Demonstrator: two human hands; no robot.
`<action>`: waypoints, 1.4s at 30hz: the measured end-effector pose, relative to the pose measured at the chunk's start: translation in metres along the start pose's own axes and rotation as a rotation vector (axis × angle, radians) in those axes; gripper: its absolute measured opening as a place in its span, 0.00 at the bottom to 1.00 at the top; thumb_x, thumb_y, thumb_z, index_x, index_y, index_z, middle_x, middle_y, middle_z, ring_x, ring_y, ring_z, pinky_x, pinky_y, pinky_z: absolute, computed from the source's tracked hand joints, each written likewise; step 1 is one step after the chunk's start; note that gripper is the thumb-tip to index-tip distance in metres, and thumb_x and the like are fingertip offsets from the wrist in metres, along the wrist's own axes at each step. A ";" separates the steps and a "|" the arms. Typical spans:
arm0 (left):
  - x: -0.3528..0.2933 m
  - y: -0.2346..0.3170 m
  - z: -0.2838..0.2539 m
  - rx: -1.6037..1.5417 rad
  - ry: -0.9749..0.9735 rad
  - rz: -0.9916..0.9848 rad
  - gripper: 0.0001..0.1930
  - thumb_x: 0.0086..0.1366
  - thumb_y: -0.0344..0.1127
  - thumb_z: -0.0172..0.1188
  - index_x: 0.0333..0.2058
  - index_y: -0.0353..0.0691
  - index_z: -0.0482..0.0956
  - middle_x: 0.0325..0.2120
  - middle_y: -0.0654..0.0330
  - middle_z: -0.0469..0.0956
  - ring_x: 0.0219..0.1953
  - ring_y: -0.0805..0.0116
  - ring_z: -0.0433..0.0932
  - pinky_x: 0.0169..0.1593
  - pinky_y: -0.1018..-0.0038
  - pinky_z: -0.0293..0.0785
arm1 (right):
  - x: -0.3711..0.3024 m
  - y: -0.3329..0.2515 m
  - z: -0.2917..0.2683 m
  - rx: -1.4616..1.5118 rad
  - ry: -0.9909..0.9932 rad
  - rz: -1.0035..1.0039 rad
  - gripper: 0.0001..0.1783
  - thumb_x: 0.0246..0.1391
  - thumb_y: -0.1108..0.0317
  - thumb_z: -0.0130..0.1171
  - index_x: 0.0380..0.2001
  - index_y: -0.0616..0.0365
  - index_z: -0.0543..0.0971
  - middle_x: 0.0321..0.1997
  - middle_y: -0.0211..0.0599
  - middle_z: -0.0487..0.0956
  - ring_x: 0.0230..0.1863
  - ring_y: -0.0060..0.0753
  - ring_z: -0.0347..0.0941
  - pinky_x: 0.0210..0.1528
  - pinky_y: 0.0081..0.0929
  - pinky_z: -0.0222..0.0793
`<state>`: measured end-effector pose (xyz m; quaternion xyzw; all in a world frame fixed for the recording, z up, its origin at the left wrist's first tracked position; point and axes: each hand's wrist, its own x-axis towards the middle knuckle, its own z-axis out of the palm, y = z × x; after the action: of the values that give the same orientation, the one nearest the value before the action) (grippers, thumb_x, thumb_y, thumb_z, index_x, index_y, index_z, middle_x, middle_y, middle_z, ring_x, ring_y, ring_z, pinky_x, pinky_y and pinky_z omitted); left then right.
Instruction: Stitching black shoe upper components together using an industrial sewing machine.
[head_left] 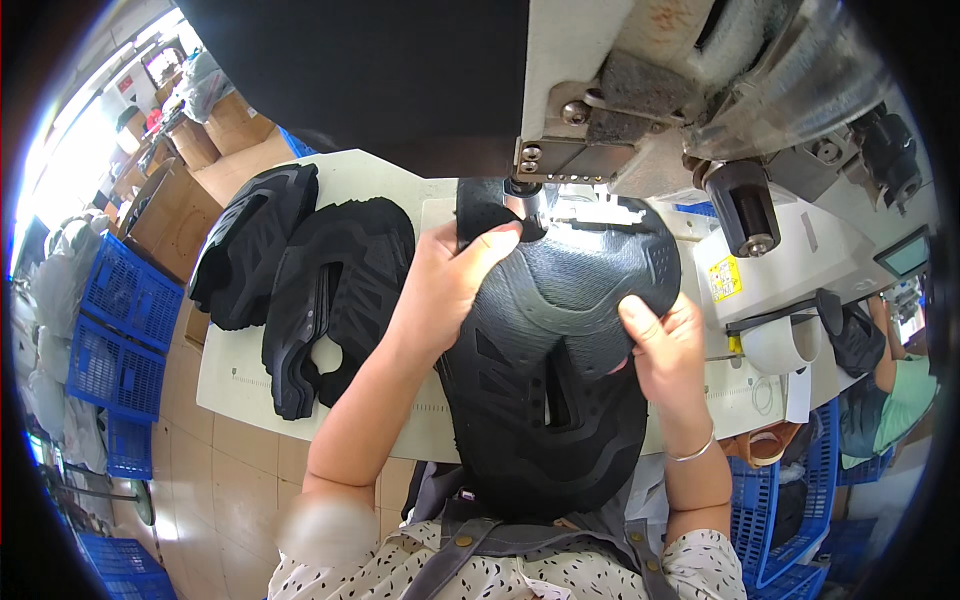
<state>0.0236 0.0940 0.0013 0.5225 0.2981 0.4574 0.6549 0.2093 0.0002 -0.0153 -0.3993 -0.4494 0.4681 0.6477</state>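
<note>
A black shoe upper (560, 330) lies flat under the head of a sewing machine (660, 90), its front end at the needle area (525, 195). My left hand (445, 285) grips the upper's left edge, thumb on top near the needle. At the right edge, my right hand (665, 345) pinches the upper, a thin bracelet on the wrist. The lower part of the upper hangs over the table edge toward my lap.
Two stacks of black shoe uppers (300, 280) lie on the white table (240, 380) to the left. Blue plastic crates (120, 330) and cardboard boxes (180, 210) stand on the floor at left. A roll of white tape (785, 345) and another person's arm (890, 370) are at right.
</note>
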 end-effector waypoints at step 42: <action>-0.048 -0.007 0.030 -0.090 0.174 -0.123 0.07 0.59 0.37 0.56 0.33 0.41 0.74 0.23 0.69 0.73 0.21 0.82 0.69 0.20 0.84 0.65 | 0.026 -0.045 -0.038 -0.358 -0.047 -0.136 0.15 0.52 0.75 0.53 0.44 0.67 0.69 0.35 0.38 0.78 0.35 0.19 0.73 0.40 0.15 0.67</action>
<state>0.0325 0.0381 -0.0016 0.4316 0.3643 0.4731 0.6762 0.2606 0.0110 0.0218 -0.4656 -0.5664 0.3452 0.5859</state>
